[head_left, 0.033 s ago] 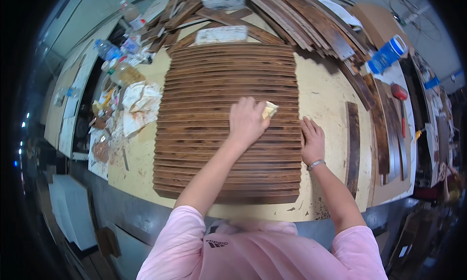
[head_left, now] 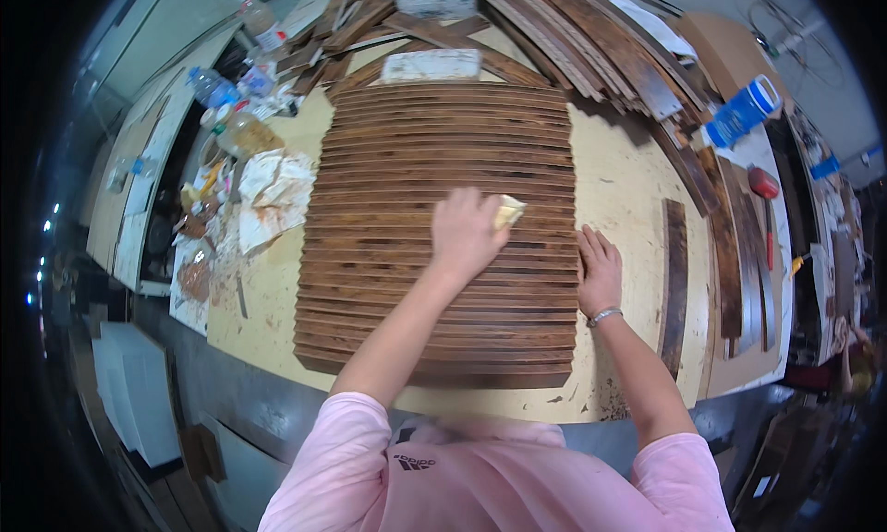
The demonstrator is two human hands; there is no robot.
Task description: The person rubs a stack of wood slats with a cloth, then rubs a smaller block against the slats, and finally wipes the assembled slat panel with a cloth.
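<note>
A dark brown wooden panel (head_left: 416, 292) with parallel ridges running left to right lies flat on the pale worktable (head_left: 619, 186). My left hand (head_left: 465, 225) is closed around a folded, pale yellow pad (head_left: 508, 211), pressed onto the ridges right of the panel's middle. Whether the pad is cloth or abrasive sheet cannot be made out. Against the panel's right edge rests my right hand (head_left: 601, 273), fingers stretched forward and gripping nothing.
A white-topped block (head_left: 431, 66) touches the panel's far side. Dark boards (head_left: 591, 47) are stacked far right, near a blue bottle (head_left: 742, 114). One loose strip (head_left: 674, 283) lies right of my right hand. Bottles (head_left: 249, 133) and stained paper (head_left: 275, 195) crowd the left.
My left hand has slid slightly left along the ridges with the pad. My right hand stays at the panel's edge. The whole view has shifted a little.
</note>
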